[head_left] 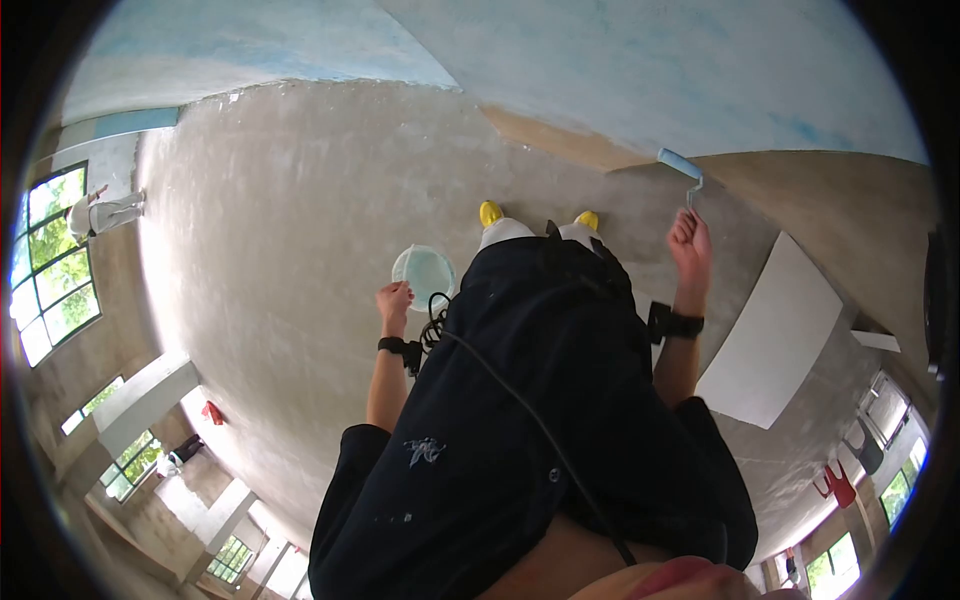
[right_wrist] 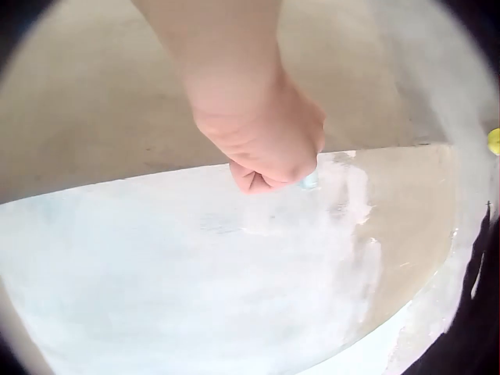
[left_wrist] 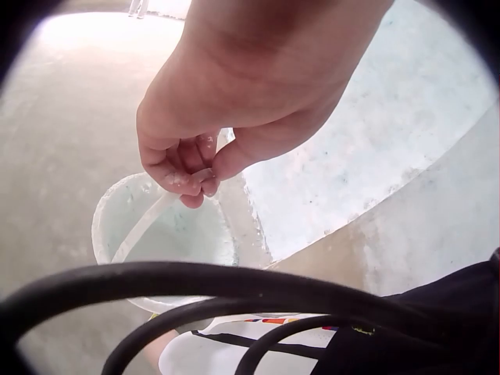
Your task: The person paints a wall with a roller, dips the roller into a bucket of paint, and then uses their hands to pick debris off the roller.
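Observation:
In the head view the left hand holds up a pale bucket by its handle; the left wrist view shows its fingers curled round the white handle. Some light, watery-looking paint is inside the bucket. The right hand grips a paint roller, whose pale blue sleeve is against or close to the lower edge of the painted wall. In the right wrist view the right hand is curled and hides most of the roller.
Yellow shoes stand on the grey floor. A white board lies at the right. A bare brown strip borders the painted area. Another person is by the far left windows. A black cable crosses before the left wrist camera.

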The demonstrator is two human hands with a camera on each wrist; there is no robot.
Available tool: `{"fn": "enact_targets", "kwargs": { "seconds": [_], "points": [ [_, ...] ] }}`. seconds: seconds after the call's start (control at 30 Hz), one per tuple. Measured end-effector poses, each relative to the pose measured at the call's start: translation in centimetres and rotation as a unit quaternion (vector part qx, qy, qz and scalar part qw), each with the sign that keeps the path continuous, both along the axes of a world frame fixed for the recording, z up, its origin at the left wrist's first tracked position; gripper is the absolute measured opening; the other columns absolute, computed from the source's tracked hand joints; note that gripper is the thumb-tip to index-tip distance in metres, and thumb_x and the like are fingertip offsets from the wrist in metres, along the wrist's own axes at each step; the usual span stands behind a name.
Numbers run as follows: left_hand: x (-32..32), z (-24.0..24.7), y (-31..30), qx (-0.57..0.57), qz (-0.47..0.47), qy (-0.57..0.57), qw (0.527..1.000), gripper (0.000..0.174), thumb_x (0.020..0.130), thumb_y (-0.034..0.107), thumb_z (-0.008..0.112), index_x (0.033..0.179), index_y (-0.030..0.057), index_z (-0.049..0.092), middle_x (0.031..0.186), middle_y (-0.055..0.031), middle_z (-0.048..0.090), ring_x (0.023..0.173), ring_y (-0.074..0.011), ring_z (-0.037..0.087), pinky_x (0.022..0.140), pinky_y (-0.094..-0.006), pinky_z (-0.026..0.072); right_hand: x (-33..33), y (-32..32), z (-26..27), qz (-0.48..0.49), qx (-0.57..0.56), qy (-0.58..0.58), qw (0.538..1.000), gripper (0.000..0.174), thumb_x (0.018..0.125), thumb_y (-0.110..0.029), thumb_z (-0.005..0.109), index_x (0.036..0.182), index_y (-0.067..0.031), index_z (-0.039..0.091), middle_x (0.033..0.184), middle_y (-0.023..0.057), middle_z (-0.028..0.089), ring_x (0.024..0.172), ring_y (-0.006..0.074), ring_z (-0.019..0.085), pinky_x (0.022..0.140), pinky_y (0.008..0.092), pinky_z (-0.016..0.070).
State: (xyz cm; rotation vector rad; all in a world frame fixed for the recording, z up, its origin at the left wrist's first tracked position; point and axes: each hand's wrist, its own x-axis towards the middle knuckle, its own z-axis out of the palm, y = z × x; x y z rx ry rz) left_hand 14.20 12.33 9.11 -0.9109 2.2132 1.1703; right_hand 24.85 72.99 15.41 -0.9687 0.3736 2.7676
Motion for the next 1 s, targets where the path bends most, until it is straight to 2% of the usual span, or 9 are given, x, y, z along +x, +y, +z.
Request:
{"fn": "enact_targets", "kwargs": {
  "seconds": [0.17, 0.23, 0.4, 0.5, 0.6, 0.67, 0.83, 0.9, 1.0],
  "points": [
    [-0.1, 0.0, -0.1, -0.014, 0.000, -0.015, 1.000, 0.018, 0.082, 0.012, 0.063, 0.088, -0.0039, 0.068, 0.068, -0.0072, 0.064, 0.057, -0.0136, 0.061, 0.049, -0.0261, 0.0476, -3.5, 0.7, -8.6, -0.032, -0.002, -0.110, 0.993, 0.036, 0.098, -0.013, 0.040, 0.064, -0.0128, 0.029, 0.055, -0.0046, 0.016, 0.046, 0.0063, 0.011, 0.042, 0.0254, 0.0095],
    [-0.2, -0.1, -0.6, -0.019, 0.004, -0.015, 1.000, 0.018, 0.082, 0.012, 0.063, 0.089, -0.0040, 0.068, 0.068, -0.0073, 0.064, 0.057, -0.0136, 0.060, 0.050, -0.0261, 0.0475, -3.5, 0.8, -8.1, -0.044, -0.012, -0.119, 0.992, 0.036, 0.098, -0.013, 0.040, 0.064, -0.0128, 0.029, 0.055, -0.0047, 0.016, 0.046, 0.0062, 0.011, 0.042, 0.0254, 0.0094],
    [-0.3, 0.9, -0.5, -0.029, 0.007, -0.009, 1.000, 0.018, 0.083, 0.012, 0.063, 0.090, -0.0037, 0.068, 0.069, -0.0068, 0.063, 0.058, -0.0135, 0.061, 0.052, -0.0260, 0.0475, 1.2, -0.3, -1.7, 0.025, 0.001, 0.082, 0.996, 0.035, 0.097, -0.013, 0.043, 0.064, -0.0127, 0.029, 0.054, -0.0057, 0.017, 0.045, 0.0066, 0.012, 0.041, 0.0263, 0.0102],
    [0.1, 1.2, -0.9, -0.019, 0.009, -0.005, 1.000, 0.018, 0.083, 0.012, 0.063, 0.090, -0.0036, 0.068, 0.069, -0.0063, 0.063, 0.058, -0.0133, 0.060, 0.052, -0.0258, 0.0472, -0.5, -0.2, -3.2, -0.003, 0.006, 0.032, 0.999, 0.036, 0.099, -0.014, 0.040, 0.064, -0.0126, 0.029, 0.054, -0.0054, 0.016, 0.045, 0.0056, 0.012, 0.041, 0.0251, 0.0092],
    [0.0, 1.4, -0.9, -0.022, 0.003, -0.003, 1.000, 0.018, 0.083, 0.013, 0.063, 0.090, -0.0035, 0.068, 0.069, -0.0058, 0.063, 0.057, -0.0131, 0.060, 0.051, -0.0257, 0.0467, -3.0, 0.5, -11.4, -0.032, -0.021, -0.053, 0.998, 0.037, 0.099, -0.014, 0.041, 0.064, -0.0127, 0.029, 0.055, -0.0056, 0.016, 0.045, 0.0056, 0.012, 0.041, 0.0249, 0.0095],
    [-0.3, 1.7, -0.7, -0.036, 0.003, -0.009, 0.999, 0.018, 0.083, 0.013, 0.063, 0.090, -0.0034, 0.068, 0.069, -0.0054, 0.062, 0.057, -0.0130, 0.060, 0.051, -0.0257, 0.0464, -4.3, 1.3, -13.9, -0.043, -0.026, -0.075, 0.996, 0.037, 0.099, -0.014, 0.041, 0.064, -0.0127, 0.029, 0.055, -0.0056, 0.016, 0.045, 0.0056, 0.012, 0.041, 0.0249, 0.0095],
    [-1.0, 1.2, -1.5, -0.015, 0.007, 0.000, 1.000, 0.018, 0.083, 0.012, 0.063, 0.089, -0.0040, 0.068, 0.068, -0.0057, 0.062, 0.056, -0.0129, 0.059, 0.050, -0.0253, 0.0459, -2.8, 0.4, -10.4, -0.015, -0.012, -0.075, 0.997, 0.036, 0.098, -0.014, 0.042, 0.064, -0.0122, 0.030, 0.054, -0.0060, 0.016, 0.045, 0.0051, 0.013, 0.041, 0.0250, 0.0090],
    [-1.1, 1.4, -1.0, -0.018, 0.006, 0.001, 1.000, 0.018, 0.083, 0.012, 0.062, 0.089, -0.0043, 0.068, 0.068, -0.0058, 0.062, 0.056, -0.0129, 0.059, 0.050, -0.0254, 0.0457, -1.2, -0.3, -7.4, 0.055, 0.057, -0.002, 0.997, 0.036, 0.098, -0.014, 0.042, 0.065, -0.0121, 0.030, 0.054, -0.0064, 0.017, 0.045, 0.0051, 0.012, 0.041, 0.0250, 0.0090],
    [-0.7, 1.8, -0.6, -0.023, 0.011, 0.005, 1.000, 0.019, 0.083, 0.012, 0.062, 0.089, -0.0047, 0.067, 0.068, -0.0059, 0.062, 0.056, -0.0128, 0.059, 0.050, -0.0255, 0.0456, -0.8, -0.1, -4.3, 0.037, 0.035, 0.031, 0.998, 0.035, 0.098, -0.013, 0.042, 0.065, -0.0123, 0.030, 0.053, -0.0066, 0.016, 0.044, 0.0052, 0.012, 0.041, 0.0247, 0.0093]
  ]
}}
